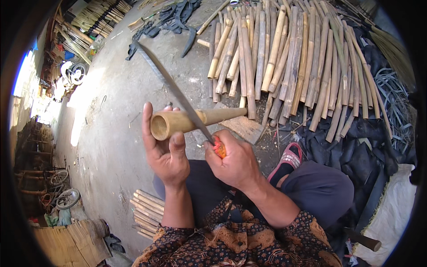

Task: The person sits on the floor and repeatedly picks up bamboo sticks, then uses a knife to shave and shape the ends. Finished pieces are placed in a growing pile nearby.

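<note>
A light-brown bamboo pole point(181, 121), its hollow cut end towards me, rests in my left hand point(171, 158). The thumb is on the near side, and the fingers are stretched up around the far side. The pole's other end runs right, near a wooden board point(242, 127) on the floor. My right hand point(239, 162) is closed round the orange-red handle point(219, 147) of a long, narrow-bladed knife point(171, 84). Its dark blade slants up and left, passing across the pole in my view; whether it touches the bamboo I cannot tell.
Many cut bamboo poles point(271, 58) lie piled at the far right. Dark rubber-like strips point(178, 18) lie on the concrete floor ahead. By my left knee is a bundle of short bamboo pieces point(147, 212). A hammer-like tool point(364, 240) and white sack point(391, 213) are at lower right.
</note>
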Demonstrator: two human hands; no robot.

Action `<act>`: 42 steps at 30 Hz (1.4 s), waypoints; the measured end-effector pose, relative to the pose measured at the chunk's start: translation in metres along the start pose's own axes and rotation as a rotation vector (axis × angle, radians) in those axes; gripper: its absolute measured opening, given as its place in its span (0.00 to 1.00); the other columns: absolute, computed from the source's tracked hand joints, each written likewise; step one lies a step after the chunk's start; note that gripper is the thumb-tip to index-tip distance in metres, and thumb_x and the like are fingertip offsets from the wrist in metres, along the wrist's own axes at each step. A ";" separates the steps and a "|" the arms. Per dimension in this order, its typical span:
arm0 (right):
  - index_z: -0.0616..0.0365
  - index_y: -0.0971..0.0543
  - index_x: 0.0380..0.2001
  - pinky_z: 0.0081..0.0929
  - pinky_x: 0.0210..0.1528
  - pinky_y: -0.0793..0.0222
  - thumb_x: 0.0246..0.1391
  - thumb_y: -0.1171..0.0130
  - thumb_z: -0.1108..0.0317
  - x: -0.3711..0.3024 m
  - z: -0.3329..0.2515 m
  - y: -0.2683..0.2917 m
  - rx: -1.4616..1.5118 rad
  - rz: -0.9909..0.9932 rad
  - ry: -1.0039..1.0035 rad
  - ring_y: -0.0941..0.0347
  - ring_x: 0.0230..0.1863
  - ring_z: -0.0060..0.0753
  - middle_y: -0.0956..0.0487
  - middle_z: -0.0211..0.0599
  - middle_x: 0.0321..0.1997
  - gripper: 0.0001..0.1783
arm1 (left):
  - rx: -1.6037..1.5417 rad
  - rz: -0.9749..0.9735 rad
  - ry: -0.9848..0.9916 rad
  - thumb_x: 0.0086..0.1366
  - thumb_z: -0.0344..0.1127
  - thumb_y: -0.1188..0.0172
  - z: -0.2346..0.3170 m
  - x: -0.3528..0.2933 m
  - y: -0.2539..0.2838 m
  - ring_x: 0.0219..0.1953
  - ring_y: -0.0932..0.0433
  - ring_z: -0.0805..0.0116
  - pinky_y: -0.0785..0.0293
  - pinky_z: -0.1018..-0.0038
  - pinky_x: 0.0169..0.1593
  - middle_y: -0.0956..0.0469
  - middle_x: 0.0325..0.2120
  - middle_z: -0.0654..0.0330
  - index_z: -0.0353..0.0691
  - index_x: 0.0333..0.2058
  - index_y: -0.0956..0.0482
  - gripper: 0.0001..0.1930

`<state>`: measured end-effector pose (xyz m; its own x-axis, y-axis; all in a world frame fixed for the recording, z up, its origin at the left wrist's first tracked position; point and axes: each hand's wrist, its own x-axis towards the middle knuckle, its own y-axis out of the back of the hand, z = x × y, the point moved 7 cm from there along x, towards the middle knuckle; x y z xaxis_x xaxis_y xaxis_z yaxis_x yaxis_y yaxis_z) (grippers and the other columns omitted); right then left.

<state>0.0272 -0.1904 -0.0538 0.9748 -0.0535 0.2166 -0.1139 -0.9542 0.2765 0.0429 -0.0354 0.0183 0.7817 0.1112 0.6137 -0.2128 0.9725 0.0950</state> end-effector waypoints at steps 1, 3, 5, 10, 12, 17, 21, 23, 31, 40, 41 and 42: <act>0.63 0.25 0.37 0.50 0.30 0.24 0.60 0.41 0.62 -0.004 -0.009 -0.003 0.023 -0.002 0.166 0.19 0.27 0.63 0.20 0.57 0.24 0.14 | -0.007 0.017 -0.004 0.72 0.43 0.38 0.002 0.001 0.002 0.61 0.26 0.57 0.31 0.62 0.65 0.28 0.58 0.44 0.30 0.71 0.46 0.38; 0.64 0.25 0.36 0.54 0.33 0.25 0.60 0.42 0.60 0.000 0.027 -0.009 -0.080 -0.003 -0.101 0.20 0.30 0.67 0.20 0.61 0.26 0.15 | 0.009 0.055 -0.045 0.75 0.41 0.43 0.007 0.008 0.010 0.57 0.24 0.54 0.28 0.59 0.64 0.27 0.57 0.44 0.31 0.69 0.44 0.32; 0.65 0.25 0.34 0.56 0.35 0.26 0.61 0.42 0.58 0.004 0.069 -0.009 -0.180 0.010 -0.278 0.21 0.31 0.69 0.20 0.63 0.26 0.17 | 0.022 0.126 -0.085 0.77 0.40 0.47 0.015 0.025 0.031 0.56 0.23 0.52 0.27 0.56 0.63 0.27 0.55 0.44 0.31 0.68 0.42 0.28; 0.65 0.24 0.34 0.59 0.38 0.27 0.61 0.43 0.56 -0.019 0.153 -0.049 -0.188 -0.088 -0.286 0.22 0.35 0.72 0.20 0.65 0.28 0.18 | -0.040 0.497 -0.207 0.79 0.46 0.56 0.031 0.053 0.127 0.48 0.23 0.51 0.21 0.51 0.56 0.27 0.45 0.42 0.23 0.55 0.35 0.25; 0.63 0.24 0.34 0.59 0.39 0.27 0.60 0.42 0.55 -0.031 0.175 -0.065 -0.146 -0.076 -0.182 0.22 0.36 0.71 0.19 0.63 0.30 0.18 | -0.104 0.490 -0.104 0.77 0.46 0.55 0.002 0.056 0.135 0.46 0.23 0.53 0.20 0.52 0.55 0.27 0.44 0.44 0.26 0.56 0.34 0.25; 0.61 0.21 0.39 0.56 0.45 0.26 0.60 0.42 0.52 -0.080 0.274 -0.058 -0.324 -0.122 -0.659 0.21 0.43 0.69 0.18 0.63 0.36 0.21 | -0.244 0.675 0.002 0.75 0.48 0.54 -0.039 0.043 0.162 0.38 0.25 0.63 0.22 0.62 0.45 0.28 0.40 0.55 0.38 0.55 0.30 0.21; 0.60 0.20 0.41 0.58 0.47 0.26 0.60 0.43 0.51 -0.099 0.306 -0.046 -0.406 -0.174 -0.703 0.22 0.45 0.69 0.18 0.64 0.38 0.21 | -0.117 0.659 0.011 0.74 0.47 0.45 -0.044 0.048 0.177 0.31 0.26 0.68 0.24 0.69 0.36 0.29 0.34 0.59 0.40 0.47 0.30 0.16; 0.60 0.19 0.42 0.58 0.47 0.26 0.59 0.43 0.51 -0.100 0.305 -0.049 -0.398 -0.207 -0.623 0.22 0.45 0.69 0.18 0.64 0.39 0.22 | -0.287 0.585 0.010 0.73 0.45 0.43 -0.050 0.052 0.178 0.28 0.27 0.70 0.25 0.71 0.33 0.29 0.30 0.61 0.42 0.46 0.30 0.14; 0.58 0.19 0.41 0.58 0.48 0.26 0.59 0.44 0.51 -0.102 0.310 -0.040 -0.450 -0.169 -0.724 0.21 0.44 0.69 0.17 0.63 0.39 0.20 | -0.424 0.506 0.002 0.73 0.48 0.48 -0.060 0.050 0.191 0.26 0.28 0.69 0.28 0.70 0.33 0.28 0.30 0.62 0.47 0.50 0.28 0.15; 0.61 0.19 0.38 0.58 0.47 0.27 0.59 0.43 0.51 -0.102 0.312 -0.030 -0.510 -0.117 -0.753 0.22 0.43 0.70 0.18 0.63 0.38 0.21 | -0.436 0.457 -0.055 0.71 0.50 0.52 -0.058 0.052 0.194 0.29 0.28 0.64 0.28 0.66 0.33 0.27 0.29 0.59 0.46 0.47 0.23 0.18; 0.61 0.19 0.39 0.57 0.47 0.27 0.59 0.43 0.51 -0.098 0.309 -0.035 -0.453 -0.145 -0.676 0.22 0.43 0.70 0.18 0.63 0.38 0.21 | -0.462 0.450 -0.087 0.70 0.50 0.52 -0.057 0.052 0.194 0.29 0.27 0.64 0.28 0.66 0.33 0.27 0.29 0.59 0.46 0.47 0.23 0.18; 0.61 0.19 0.39 0.57 0.48 0.27 0.59 0.43 0.52 -0.097 0.309 -0.036 -0.442 -0.153 -0.659 0.22 0.43 0.70 0.18 0.63 0.38 0.21 | -0.488 0.395 -0.087 0.71 0.50 0.52 -0.058 0.055 0.191 0.29 0.27 0.64 0.27 0.65 0.34 0.27 0.29 0.59 0.46 0.47 0.23 0.18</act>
<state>-0.0035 -0.2417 -0.3745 0.8829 -0.2258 -0.4116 0.0988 -0.7678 0.6331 0.0788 0.1686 0.0247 0.6441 0.4838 0.5925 -0.1682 0.8452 -0.5073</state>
